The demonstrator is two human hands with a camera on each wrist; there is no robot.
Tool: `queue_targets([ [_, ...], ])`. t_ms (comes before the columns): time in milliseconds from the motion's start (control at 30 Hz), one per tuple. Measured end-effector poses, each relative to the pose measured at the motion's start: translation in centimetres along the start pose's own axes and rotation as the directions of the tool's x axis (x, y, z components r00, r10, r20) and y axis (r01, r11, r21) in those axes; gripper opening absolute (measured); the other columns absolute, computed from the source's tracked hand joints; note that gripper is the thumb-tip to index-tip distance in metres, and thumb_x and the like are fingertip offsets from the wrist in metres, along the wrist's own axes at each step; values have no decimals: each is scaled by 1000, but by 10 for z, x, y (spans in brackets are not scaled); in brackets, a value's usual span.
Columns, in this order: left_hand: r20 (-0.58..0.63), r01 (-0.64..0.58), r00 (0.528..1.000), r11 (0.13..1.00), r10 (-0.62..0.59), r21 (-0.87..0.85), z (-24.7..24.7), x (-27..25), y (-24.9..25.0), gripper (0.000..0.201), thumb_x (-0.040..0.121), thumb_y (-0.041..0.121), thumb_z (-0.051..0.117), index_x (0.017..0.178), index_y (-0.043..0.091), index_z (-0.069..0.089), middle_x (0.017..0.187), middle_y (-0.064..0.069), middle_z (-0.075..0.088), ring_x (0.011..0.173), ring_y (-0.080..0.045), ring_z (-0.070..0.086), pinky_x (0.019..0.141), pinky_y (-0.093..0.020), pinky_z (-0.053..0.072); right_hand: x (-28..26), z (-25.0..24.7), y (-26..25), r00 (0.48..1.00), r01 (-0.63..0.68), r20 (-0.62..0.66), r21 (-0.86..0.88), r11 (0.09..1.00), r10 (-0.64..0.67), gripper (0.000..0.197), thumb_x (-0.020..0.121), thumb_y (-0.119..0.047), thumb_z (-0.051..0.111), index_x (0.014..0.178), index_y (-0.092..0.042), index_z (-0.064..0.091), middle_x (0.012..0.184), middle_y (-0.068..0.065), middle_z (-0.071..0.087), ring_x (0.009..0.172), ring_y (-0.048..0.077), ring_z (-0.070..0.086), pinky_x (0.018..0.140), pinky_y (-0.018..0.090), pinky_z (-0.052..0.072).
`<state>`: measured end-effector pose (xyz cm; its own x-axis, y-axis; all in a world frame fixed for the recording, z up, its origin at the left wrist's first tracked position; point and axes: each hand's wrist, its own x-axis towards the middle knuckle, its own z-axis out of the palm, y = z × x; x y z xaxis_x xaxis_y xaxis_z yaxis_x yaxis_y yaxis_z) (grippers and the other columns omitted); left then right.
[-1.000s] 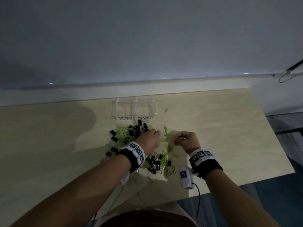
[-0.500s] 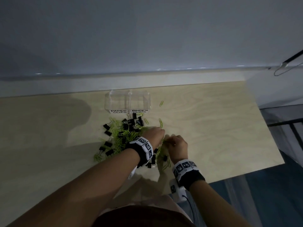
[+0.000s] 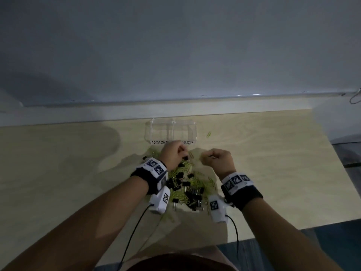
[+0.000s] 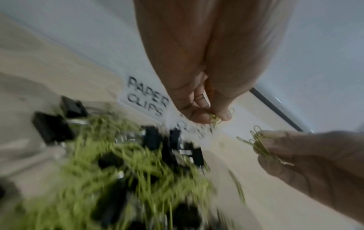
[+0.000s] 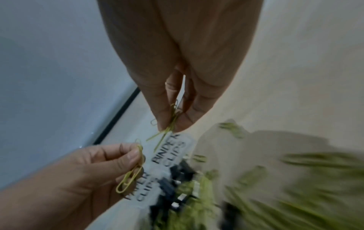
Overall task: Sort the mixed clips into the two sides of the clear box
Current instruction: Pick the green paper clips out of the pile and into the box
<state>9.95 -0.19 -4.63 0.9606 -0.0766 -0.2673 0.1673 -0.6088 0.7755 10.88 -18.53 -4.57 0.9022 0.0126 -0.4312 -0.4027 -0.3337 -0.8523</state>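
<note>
Pale table (image 3: 273, 173) carries your clip pile (image 3: 187, 184), box (image 3: 171, 132) at 12 o'clock. Both hands, left (image 3: 172, 153) and right (image 3: 218, 160), pinch light, springy, tangle-prone paper clips (image 5: 130, 179); hold their loops.

The table (image 3: 273, 173) is pale matt wood grain, the clear box (image 3: 156, 130) glossy transparent plastic with white paper labels (image 4: 145, 98), the paper clips (image 5: 130, 179) thin yellow-green coated wire, and the binder clips (image 3: 192, 193) matt black.

A pale wooden table (image 3: 273, 163) stands against a grey-blue wall (image 3: 175, 45). The light is dim. Blue floor (image 3: 332, 241) shows at right.
</note>
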Motion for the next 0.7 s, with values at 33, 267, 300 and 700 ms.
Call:
queue_targets([
  [33, -66, 31, 997, 999, -33, -30, -14, 4, -2, 10, 89, 14, 60, 94, 6, 64, 90, 2, 63, 81, -11, 58, 71, -18, 46, 7, 8, -16, 999, 30, 33, 0, 1000, -30, 24, 69, 10, 71, 60, -12, 68, 53, -6, 66, 53, 8, 60, 58, 26, 51],
  [267, -340, 231, 906, 968, -252, -102, -70, 41, -23, 15, 85, 6, 59, 70, 9, 61, 74, -7, 65, 74, -24, 65, 63, -31, 51, 56, 89, -86, 992, 128, 40, -277, 952, -121, 14, 72, -7, 74, 63, -16, 70, 71, 4, 72, 70, 19, 69, 69, 36, 60],
  [300, -346, 257, 901, 964, -263, -65, -71, 44, -24, 20, 84, 6, 58, 65, 10, 58, 73, -7, 65, 73, -25, 65, 60, -30, 50, 58, 98, -91, 991, 132, 38, -350, 927, -127, 12, 74, -9, 72, 65, -17, 70, 73, 4, 72, 70, 18, 69, 69, 35, 60],
  [700, -186, -51, 978, 973, 95, 226, -32, 10, 13, 17, 92, 11, 49, 84, 8, 63, 84, -6, 64, 75, -19, 60, 73, -33, 54, 71, 2, -60, 958, 230, 7, -614, 755, -286, 26, 84, -2, 51, 93, -11, 73, 96, 10, 72, 90, 23, 66, 87, 33, 53],
])
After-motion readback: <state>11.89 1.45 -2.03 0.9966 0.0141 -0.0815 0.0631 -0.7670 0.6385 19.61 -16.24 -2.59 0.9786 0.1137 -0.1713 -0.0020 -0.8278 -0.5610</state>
